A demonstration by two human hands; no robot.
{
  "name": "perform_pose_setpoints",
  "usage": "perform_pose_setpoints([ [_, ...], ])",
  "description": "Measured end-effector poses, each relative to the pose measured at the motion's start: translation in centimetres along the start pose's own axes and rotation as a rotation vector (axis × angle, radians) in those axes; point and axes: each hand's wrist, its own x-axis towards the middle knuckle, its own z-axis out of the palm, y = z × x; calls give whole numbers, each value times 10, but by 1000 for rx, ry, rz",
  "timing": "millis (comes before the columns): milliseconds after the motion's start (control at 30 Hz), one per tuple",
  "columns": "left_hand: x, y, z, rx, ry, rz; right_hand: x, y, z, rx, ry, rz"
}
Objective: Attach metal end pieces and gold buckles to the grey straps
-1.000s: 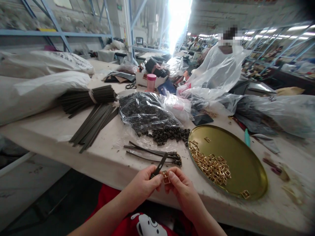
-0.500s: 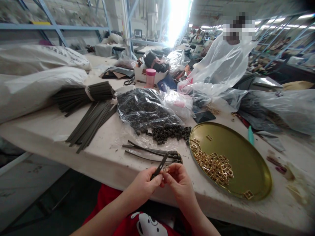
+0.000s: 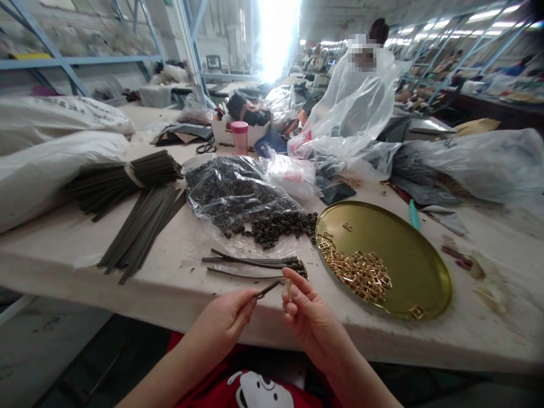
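My left hand (image 3: 229,314) pinches the near end of a thin dark strap (image 3: 267,289), whose free end points right toward my other hand. My right hand (image 3: 304,314) holds a small gold buckle (image 3: 289,289) between thumb and fingers, just right of the strap's tip. Both hands hover at the table's front edge. Just beyond them lie several finished straps (image 3: 255,263) with dark ends. A round gold tray (image 3: 408,266) with a heap of gold buckles (image 3: 357,273) sits to the right.
A clear bag spilling small dark loops (image 3: 242,195) lies behind the straps. Bundled and loose dark strips (image 3: 136,192) lie at the left, beside white sacks (image 3: 55,158). A person under clear plastic (image 3: 357,107) works at the far side, among more bags and a pink cup (image 3: 240,136).
My hands have drawn a little apart. The strap has tilted from steep to nearly level, and the buckle has come away from the strap's end. The view shifted left.
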Motion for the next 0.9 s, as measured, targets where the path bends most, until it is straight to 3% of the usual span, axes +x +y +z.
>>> perform_pose_setpoints([
  [200,-4,0,5,137,35,101,-6,6,0,-7,-50,3],
  [533,-8,24,22,-118,-6,-26,-17,33,-3,-295,-81,-139],
  [767,-8,20,24,-97,3,-39,-14,35,-4,-316,-50,-90],
  [900,-5,16,24,-125,-21,-38,-14,35,-4,-431,-33,-154],
])
